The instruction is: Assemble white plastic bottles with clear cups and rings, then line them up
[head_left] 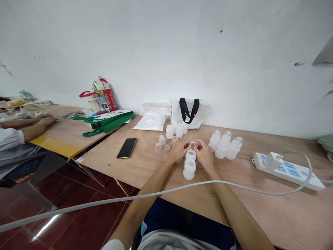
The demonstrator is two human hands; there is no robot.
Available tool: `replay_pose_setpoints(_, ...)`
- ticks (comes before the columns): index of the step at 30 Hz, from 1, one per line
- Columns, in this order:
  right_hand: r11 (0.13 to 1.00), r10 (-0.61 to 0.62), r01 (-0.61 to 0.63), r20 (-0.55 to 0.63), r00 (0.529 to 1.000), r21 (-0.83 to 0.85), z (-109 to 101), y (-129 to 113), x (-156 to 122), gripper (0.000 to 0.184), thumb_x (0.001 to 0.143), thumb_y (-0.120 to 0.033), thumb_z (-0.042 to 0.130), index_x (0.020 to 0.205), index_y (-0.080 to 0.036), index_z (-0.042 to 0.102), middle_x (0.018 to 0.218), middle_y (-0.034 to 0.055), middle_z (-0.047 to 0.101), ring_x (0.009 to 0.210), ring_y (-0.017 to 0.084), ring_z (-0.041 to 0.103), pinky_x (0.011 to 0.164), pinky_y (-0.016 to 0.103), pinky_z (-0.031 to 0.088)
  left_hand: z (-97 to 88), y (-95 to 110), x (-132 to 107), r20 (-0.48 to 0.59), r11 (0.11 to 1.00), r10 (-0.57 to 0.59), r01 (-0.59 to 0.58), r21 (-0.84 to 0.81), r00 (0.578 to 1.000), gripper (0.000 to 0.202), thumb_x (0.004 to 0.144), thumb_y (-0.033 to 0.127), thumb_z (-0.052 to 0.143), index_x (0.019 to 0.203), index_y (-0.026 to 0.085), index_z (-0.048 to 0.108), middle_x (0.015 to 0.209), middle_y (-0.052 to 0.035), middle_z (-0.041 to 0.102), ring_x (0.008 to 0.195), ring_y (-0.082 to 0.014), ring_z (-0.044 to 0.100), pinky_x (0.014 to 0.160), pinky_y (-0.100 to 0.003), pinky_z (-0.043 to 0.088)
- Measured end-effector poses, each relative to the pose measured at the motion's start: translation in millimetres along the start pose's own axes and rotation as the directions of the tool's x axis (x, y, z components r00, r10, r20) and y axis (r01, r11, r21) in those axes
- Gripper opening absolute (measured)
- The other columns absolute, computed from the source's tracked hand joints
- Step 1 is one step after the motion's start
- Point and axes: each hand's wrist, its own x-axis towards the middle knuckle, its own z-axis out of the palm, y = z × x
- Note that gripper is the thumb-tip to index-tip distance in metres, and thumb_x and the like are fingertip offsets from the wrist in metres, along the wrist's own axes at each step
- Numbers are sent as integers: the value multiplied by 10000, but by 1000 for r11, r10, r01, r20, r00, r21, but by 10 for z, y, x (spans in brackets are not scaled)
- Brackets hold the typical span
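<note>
Head view: left hand [178, 151] and right hand [204, 154] narrowly grip one clear ring [193, 143]. Three bottles [225, 144] at two o'clock, two frosted cups [189, 166] at six.

The left hand [178, 151] and the right hand [204, 155] hold together a small clear plastic piece [193, 144] above the wooden table [104, 163], near frosted plastic bottles [225, 145] (a black phone [126, 148] lies farther to left).

The plywood desk [260, 211] carries one black smartphone [126, 148], a white power strip [287, 171], and several clear plastic bottles [225, 144].
</note>
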Motion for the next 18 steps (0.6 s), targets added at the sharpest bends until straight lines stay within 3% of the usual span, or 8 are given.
replay_pose_setpoints(5,1000,-1,1,-36,999,-4,-7,4,-8,350,979,-502,471,1028,-234,692,873,69,763,721,227,656,743,367,522,3,-8,-1,33,986,15,-9,-165,999,361,1018,490,476,869,198,628,768,8,645,705,-157,558,644,-275,404)
replay_pose_setpoints(11,994,-99,96,54,994,59,-22,59,0,461,1006,-457,441,1365,-241,633,1152,107,733,959,261,679,903,423,538,26,-16,49,-30,914,7,-19,-406,1000,398,1049,510,411,921,187,605,881,-28,651,814,-178,582,752,-301,476)
replay_pose_setpoints(14,989,-142,137,126,982,49,-26,74,1,498,1015,-370,409,1489,-288,537,1182,90,716,1067,274,658,969,456,520,15,-28,53,-29,860,-25,7,-510,999,376,1030,518,466,963,178,613,874,-37,656,769,-167,587,718,-292,493)
replay_pose_setpoints(18,970,-234,219,172,957,102,-34,81,17,512,1027,-298,360,1518,-316,502,1422,47,634,1288,258,564,1098,471,455,4,-37,61,-4,767,-41,29,-641,999,429,978,591,532,1019,179,642,831,-27,648,689,-148,581,599,-269,485)
